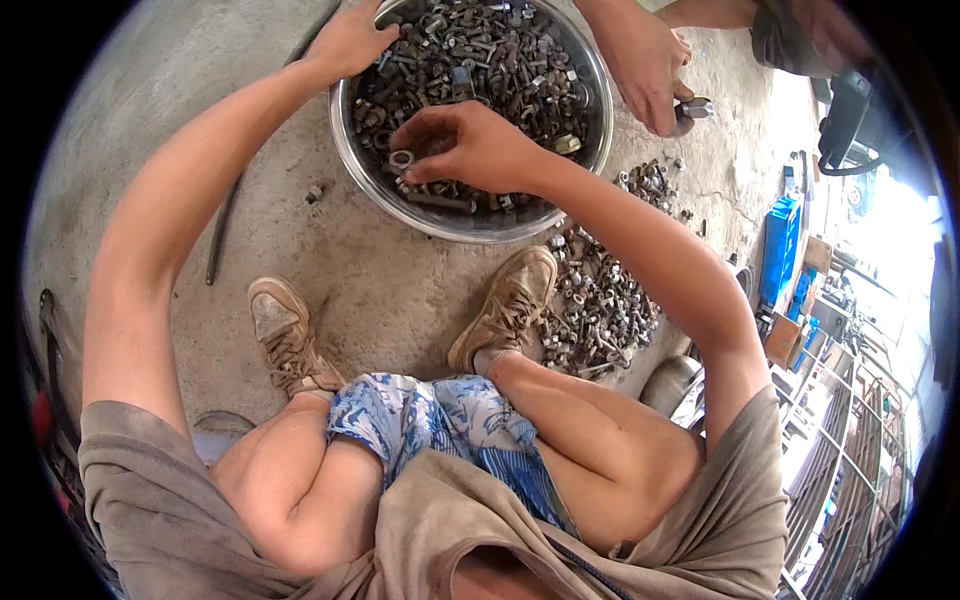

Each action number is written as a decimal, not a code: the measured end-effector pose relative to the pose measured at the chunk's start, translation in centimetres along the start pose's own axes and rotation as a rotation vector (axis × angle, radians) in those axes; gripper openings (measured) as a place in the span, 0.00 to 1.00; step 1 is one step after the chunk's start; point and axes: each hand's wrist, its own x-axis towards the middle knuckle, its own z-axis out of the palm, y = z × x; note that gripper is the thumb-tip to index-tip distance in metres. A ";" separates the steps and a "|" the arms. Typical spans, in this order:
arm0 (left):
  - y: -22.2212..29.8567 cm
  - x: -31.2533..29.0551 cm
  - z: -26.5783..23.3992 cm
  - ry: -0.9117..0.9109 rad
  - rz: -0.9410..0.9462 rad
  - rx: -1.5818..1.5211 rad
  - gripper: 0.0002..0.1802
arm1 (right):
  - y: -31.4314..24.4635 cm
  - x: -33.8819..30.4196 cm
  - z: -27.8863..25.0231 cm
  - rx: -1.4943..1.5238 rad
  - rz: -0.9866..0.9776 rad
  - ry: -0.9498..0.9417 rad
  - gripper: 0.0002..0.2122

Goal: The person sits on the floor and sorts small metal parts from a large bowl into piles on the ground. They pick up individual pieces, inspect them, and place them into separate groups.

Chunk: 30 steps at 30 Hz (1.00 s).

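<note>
A round metal basin (352,165) full of nuts and bolts (480,60) stands on the floor in front of my feet. At its far left side, my left hand (350,42) grips the rim, thumb over the inside; some of its fingers are cut off by the upper edge of the picture. Over the near left part of the basin, my right hand (470,148) pinches a hex nut (401,159) between thumb and fingers. Below that hand, a long bolt (440,202) lies near the basin's wall.
Another person's hand (645,75) at the upper right holds a bolt (694,108). Loose nuts and bolts (600,310) lie piled right of the basin, beside my right shoe (510,305). A thin rod (222,230) lies at the left. Metal racks (840,450) and a blue case (780,245) stand at the right.
</note>
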 end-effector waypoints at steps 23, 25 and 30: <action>-1.3 0.8 1.6 0.060 0.028 -0.014 0.28 | -3.3 -0.5 0.5 1.130 0.192 -0.268 0.16; -0.6 0.6 1.6 0.053 0.050 0.023 0.28 | -2.6 -0.5 0.5 0.742 0.119 -0.262 0.16; -0.2 -0.1 0.9 0.042 0.026 0.018 0.28 | -1.4 -0.8 2.5 0.274 0.067 -0.372 0.13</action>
